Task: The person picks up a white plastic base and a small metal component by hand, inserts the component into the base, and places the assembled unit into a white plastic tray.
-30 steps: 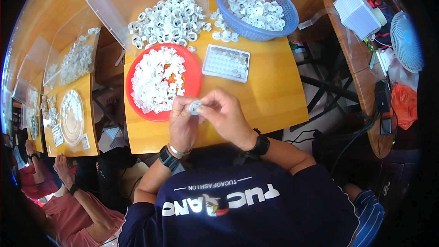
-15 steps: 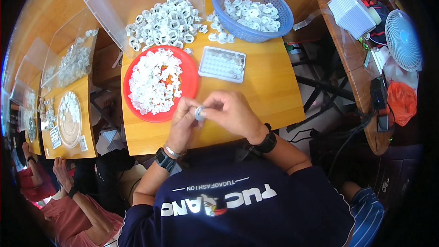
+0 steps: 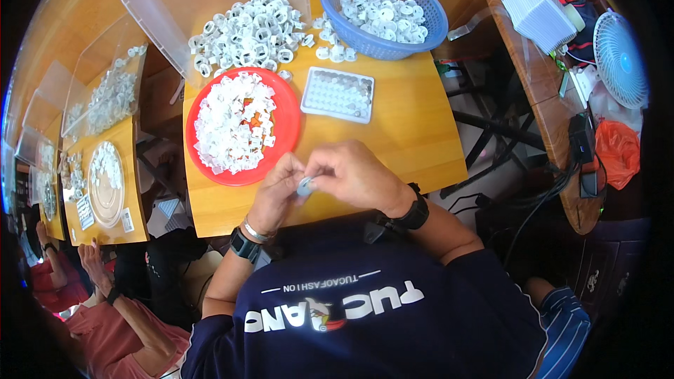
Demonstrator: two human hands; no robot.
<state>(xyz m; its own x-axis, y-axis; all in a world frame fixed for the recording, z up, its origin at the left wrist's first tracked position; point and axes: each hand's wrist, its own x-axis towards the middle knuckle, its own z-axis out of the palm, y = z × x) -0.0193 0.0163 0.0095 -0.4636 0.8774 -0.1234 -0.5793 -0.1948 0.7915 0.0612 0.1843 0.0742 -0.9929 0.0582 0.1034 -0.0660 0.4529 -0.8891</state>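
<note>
Between my two hands, over the table's near edge, is a small round whitish plastic piece [image 3: 304,186]. My left hand [image 3: 279,186] pinches it from the left, and my right hand [image 3: 351,174] grips its right side with thumb and finger. Just beyond my left hand lies a red round tray [image 3: 286,126] heaped with small white plastic parts [image 3: 228,123]. A white tray with rows of round pockets [image 3: 330,102] sits beyond my right hand; some pockets at its far and right sides hold small metallic discs.
At the back are a pile of white ring-shaped parts [image 3: 256,31], a clear plastic bin [image 3: 161,0] and a blue basket [image 3: 385,45] of round white pieces. To the right, a side table [image 3: 537,91] bears a fan [image 3: 620,60]. Co-workers sit at tables on the left.
The round piece has tilted and dropped slightly in my fingers. Both hands stay close together at nearly the same spot; the table's things appear shifted slightly up and left.
</note>
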